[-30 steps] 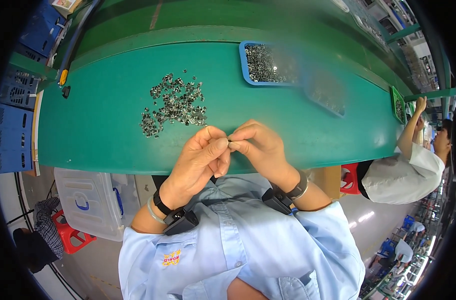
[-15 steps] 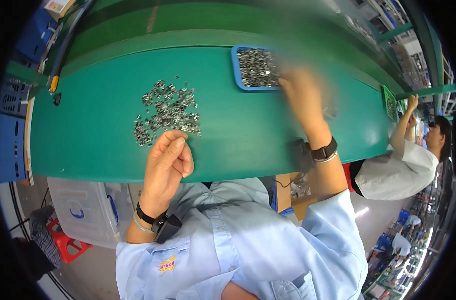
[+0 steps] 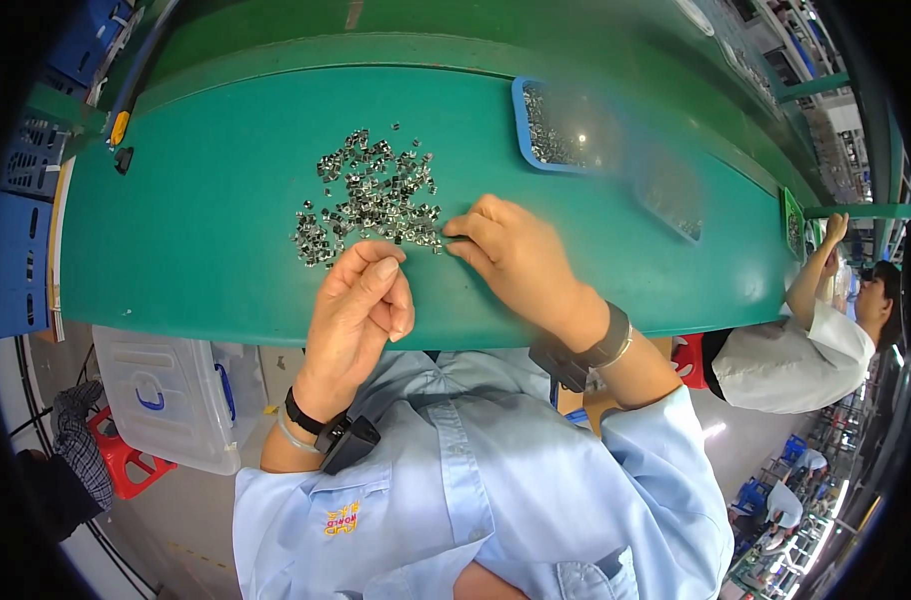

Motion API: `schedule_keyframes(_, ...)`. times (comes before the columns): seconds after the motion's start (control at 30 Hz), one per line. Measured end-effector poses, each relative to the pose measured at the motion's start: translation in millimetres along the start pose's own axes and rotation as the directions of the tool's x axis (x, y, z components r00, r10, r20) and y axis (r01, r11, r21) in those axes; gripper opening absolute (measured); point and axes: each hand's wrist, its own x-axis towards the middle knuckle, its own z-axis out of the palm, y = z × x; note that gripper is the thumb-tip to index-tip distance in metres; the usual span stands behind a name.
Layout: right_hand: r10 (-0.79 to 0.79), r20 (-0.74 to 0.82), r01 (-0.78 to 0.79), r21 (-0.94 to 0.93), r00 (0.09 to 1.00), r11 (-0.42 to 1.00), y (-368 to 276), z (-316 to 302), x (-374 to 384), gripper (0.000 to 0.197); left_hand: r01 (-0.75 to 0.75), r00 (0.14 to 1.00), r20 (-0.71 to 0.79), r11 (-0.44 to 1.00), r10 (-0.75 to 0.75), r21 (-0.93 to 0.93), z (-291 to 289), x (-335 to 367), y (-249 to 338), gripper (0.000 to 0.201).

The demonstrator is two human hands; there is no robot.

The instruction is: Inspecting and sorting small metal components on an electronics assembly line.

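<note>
A loose pile of small shiny metal pieces is spread on the green tabletop. At the pile's near edge my left hand is closed, thumb against forefinger; whatever the pinch holds is too small to make out. My right hand reaches the pile's right edge from the side, its thumb and forefinger slightly apart beside a few outlying pieces. No held piece shows between those fingertips. Farther right, a blue-rimmed tray contains many similar small metal pieces, its right part blurred.
Right of the tray lies a blurred clear bag or tray. A yellow-handled tool rests at the far left. Below the table edge stand a clear lidded bin and a red stool. Another person works at the right.
My right hand has moved from the blue-rimmed tray, left and nearer, to the pile's right edge. My left hand keeps its pinch near the pile. The whole view has shifted slightly.
</note>
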Motion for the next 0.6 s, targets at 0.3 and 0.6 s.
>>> schedule_keyframes(0.3,-0.019,0.016,0.018,0.043,1.0,0.999,-2,6,7,0.014,0.022,1.0,-0.008,0.998,-0.022,0.054,4,-2,0,0.013)
schedule_keyframes(0.6,-0.036,-0.032,0.042,0.202,0.999,0.978,-1,-22,-10,0.019,0.15,0.989,-0.059,0.937,-0.139,0.316,30,10,-4,0.013)
